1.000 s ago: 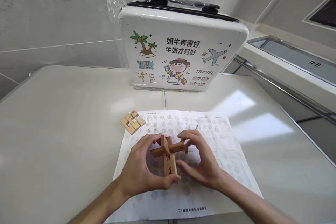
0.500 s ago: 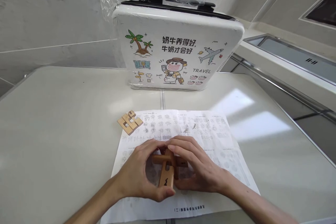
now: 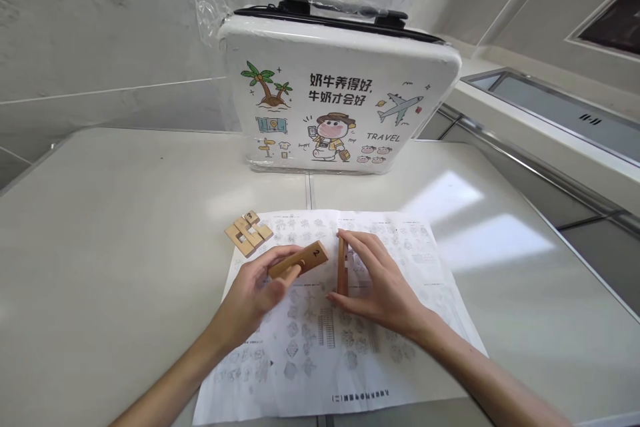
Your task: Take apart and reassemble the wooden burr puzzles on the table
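Note:
Over the sheet, my left hand (image 3: 257,290) grips a wooden puzzle piece marked 2 (image 3: 309,257), with another wooden part sticking out of it toward my thumb. To its right, my right hand (image 3: 383,280) holds a second wooden puzzle piece (image 3: 343,265) on edge between thumb and fingertips. A gap separates the two pieces. Under both hands lies a creased paper sheet (image 3: 320,373) printed with small diagrams. At the sheet's upper left corner sits a flat group of wooden pieces (image 3: 249,233), one of them marked 3.
A white case (image 3: 280,47) with cartoon prints, a black handle and plastic wrap stands at the back of the white table (image 3: 125,247). Grey wall panels rise behind it. On the right runs a ledge with a glass-topped panel (image 3: 555,103).
The crossed wooden pieces that both hands held together have come apart. My left hand now has the piece marked 2, and my right hand has moved slightly away with the other.

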`<state>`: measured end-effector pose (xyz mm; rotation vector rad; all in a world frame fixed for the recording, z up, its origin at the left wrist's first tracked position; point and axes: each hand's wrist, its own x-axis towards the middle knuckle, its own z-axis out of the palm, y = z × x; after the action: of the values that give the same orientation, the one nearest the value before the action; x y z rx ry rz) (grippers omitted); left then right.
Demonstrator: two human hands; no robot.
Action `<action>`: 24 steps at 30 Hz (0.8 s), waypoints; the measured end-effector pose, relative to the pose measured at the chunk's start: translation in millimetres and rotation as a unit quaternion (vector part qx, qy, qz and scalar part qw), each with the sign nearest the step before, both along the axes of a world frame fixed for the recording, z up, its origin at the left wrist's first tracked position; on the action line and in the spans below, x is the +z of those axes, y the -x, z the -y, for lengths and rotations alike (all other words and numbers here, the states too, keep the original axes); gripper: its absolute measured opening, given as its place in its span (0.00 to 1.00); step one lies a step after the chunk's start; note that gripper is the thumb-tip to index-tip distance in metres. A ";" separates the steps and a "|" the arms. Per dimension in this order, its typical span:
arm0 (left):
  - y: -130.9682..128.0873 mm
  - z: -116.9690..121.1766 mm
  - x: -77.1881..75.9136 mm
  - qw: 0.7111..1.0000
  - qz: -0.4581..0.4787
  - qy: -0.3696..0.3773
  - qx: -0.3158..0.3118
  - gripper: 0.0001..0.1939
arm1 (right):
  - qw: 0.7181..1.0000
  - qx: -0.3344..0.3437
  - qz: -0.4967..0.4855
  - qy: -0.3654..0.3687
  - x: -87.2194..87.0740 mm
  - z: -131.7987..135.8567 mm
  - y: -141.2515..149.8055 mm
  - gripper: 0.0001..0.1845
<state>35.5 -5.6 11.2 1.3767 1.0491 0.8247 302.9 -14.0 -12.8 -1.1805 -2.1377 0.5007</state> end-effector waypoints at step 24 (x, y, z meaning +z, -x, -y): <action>-12.3 7.7 1.3 0.974 0.163 0.133 -0.088 0.38 | 0.994 0.048 -0.060 -0.078 1.6 13.6 8.3 0.47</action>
<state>47.8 -13.3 12.6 1.0479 0.7395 0.7204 294.6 -27.5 -11.1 -0.9413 -2.0971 0.4269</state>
